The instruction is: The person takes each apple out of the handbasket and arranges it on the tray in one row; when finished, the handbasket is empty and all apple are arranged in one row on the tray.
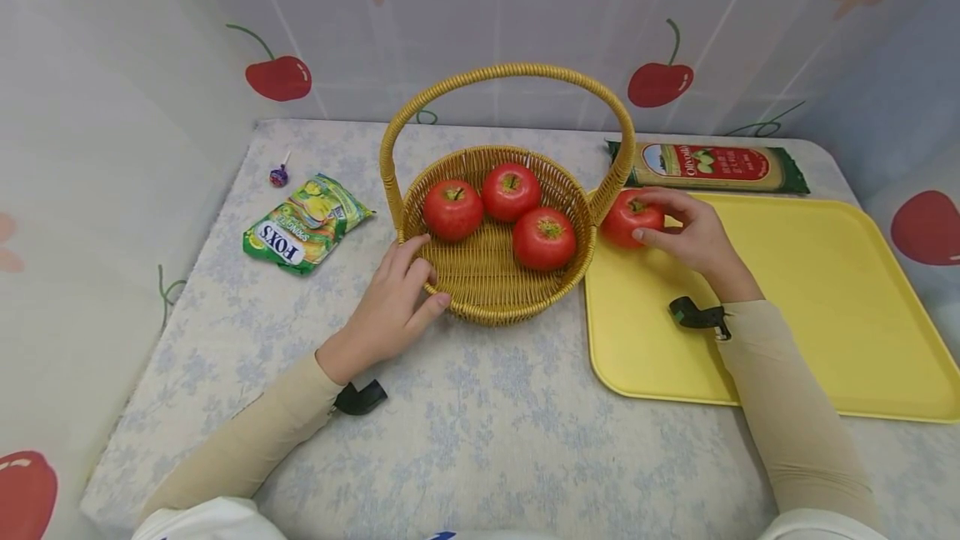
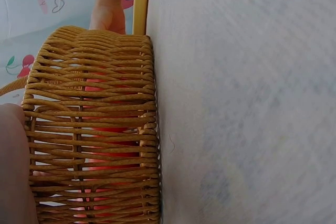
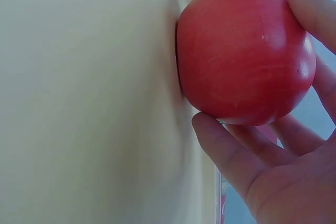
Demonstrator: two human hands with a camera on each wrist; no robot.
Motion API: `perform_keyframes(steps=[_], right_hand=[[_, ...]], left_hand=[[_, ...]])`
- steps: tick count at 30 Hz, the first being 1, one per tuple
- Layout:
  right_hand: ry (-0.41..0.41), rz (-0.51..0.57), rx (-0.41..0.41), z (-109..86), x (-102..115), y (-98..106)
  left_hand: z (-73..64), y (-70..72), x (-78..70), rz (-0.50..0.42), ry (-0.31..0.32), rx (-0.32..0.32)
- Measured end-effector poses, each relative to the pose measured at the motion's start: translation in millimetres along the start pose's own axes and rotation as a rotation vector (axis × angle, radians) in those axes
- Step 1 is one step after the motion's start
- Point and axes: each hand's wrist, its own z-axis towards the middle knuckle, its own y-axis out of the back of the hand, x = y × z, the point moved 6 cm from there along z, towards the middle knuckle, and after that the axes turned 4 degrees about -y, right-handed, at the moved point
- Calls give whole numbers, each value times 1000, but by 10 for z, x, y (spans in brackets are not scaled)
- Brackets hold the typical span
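Observation:
A yellow wicker basket [image 1: 495,307] with a tall arched handle stands at mid-table, holding three red apples: one at left [image 1: 453,211], one at the back [image 1: 511,192] and one at right [image 1: 544,238]. My left hand [image 1: 390,311] grips its near left rim, fingers over the edge. In the left wrist view the woven basket wall [image 2: 94,124] fills much of the left side. My right hand [image 1: 693,240] holds another red apple [image 3: 244,51] between thumb and fingers, over the far left corner of a yellow tray [image 1: 825,298]. Part of that hand shows in the right wrist view.
A long green pasta packet [image 1: 720,167] lies behind the tray. Left of the basket are a green Fox's candy bag [image 1: 303,223] and a small lollipop [image 1: 279,175]. A patterned cloth [image 1: 495,432] covers the table, with curtain-like walls behind and at the sides.

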Motion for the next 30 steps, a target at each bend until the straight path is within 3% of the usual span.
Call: perform_keyframes(steps=[22, 30], right_hand=[[2, -17, 14, -3, -24, 2], [-51, -14, 44, 9, -44, 13]], left_hand=[[-6, -15, 16, -4, 15, 18], [-8, -13, 13, 0, 11, 18]])
